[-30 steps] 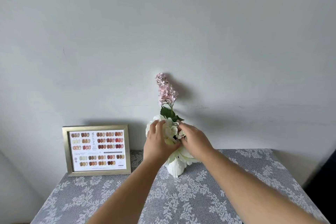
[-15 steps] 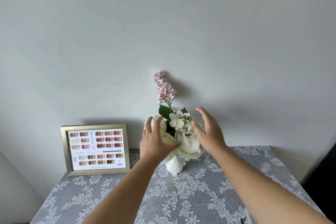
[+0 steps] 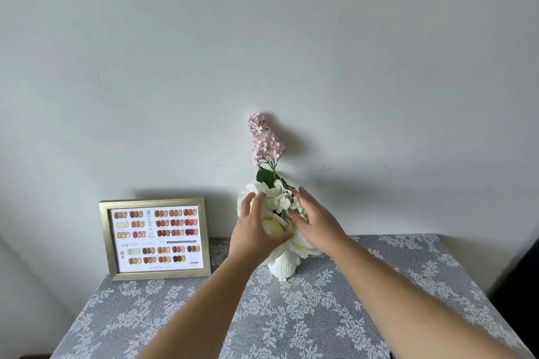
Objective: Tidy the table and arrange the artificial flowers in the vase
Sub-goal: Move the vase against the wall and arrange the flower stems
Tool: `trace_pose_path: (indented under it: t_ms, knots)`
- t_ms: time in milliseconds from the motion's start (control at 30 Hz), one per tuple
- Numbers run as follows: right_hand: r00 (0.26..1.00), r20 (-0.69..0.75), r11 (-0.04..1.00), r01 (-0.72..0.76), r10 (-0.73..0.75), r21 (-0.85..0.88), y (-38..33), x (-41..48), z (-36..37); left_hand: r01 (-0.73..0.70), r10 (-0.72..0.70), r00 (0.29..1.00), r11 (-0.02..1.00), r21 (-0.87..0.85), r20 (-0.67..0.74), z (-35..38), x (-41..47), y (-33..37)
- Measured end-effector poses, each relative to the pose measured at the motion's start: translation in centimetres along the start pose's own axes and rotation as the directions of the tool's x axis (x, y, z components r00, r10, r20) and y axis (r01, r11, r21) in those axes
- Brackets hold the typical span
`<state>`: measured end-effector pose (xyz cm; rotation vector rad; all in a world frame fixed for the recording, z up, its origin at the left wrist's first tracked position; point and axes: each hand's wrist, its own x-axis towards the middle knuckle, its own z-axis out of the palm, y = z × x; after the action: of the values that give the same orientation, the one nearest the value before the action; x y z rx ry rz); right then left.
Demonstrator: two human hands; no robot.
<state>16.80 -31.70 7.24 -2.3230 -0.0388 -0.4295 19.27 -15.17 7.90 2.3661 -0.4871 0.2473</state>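
A small white ribbed vase [image 3: 281,268] stands near the back of the table against the wall. It holds a bunch of white artificial flowers [image 3: 279,198] and a tall pink flower spike [image 3: 264,140] with green leaves below it. My left hand [image 3: 253,232] cups the left side of the white blooms, thumb underneath and fingers curled over them. My right hand [image 3: 318,224] lies against the right side of the bunch with its fingers spread. Both hands hide the vase's mouth and the lower petals.
A gold-framed colour sample card [image 3: 156,239] leans against the wall at the back left. The table wears a grey cloth with a white lace flower pattern [image 3: 306,315]. A dark object [image 3: 522,285] stands past the table's right edge.
My right hand lifted off the blooms half a second ago and has now come back down onto their right side. My left hand stayed on the left side of the bunch.
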Motion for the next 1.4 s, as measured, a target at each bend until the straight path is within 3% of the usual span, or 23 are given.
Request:
trace_pose_path:
  t_ms: [167, 367, 633, 867, 1167, 1400]
  knots:
    - [1.0, 0.006, 0.998, -0.019, 0.019, -0.052, -0.7, 0.4, -1.8, 0.0, 0.0, 1.0, 1.0, 0.021, -0.003, -0.7, 0.0, -0.1]
    - [0.976, -0.217, 1.0, -0.004, 0.008, 0.02, -2.7, 4.5, -5.5, 0.014, -0.013, 1.0, 0.999, 0.039, -0.026, -2.9, 0.1, -0.6]
    - [0.969, 0.062, 0.971, -0.236, 0.239, -0.04, -3.6, 11.1, -4.0, -0.034, 0.048, 0.991, 0.994, -0.105, 0.126, -3.7, 0.5, -3.4]
    - [0.928, 0.103, 0.93, -0.364, 0.358, 0.05, -3.8, 13.6, -1.2, -0.046, 0.059, 0.996, 0.981, -0.188, 0.07, -3.2, 0.6, -4.3]
    - [0.937, 0.096, 0.936, -0.343, 0.335, 0.08, -5.3, 12.7, -2.2, -0.066, 0.066, 0.998, 0.997, -0.028, -0.009, -2.6, 0.7, -3.3]
    - [0.962, 0.087, 0.963, -0.263, 0.257, 0.06, -5.6, 8.8, -3.2, -0.002, 0.001, 1.0, 0.999, -0.051, -0.021, -2.4, 0.9, -2.1]
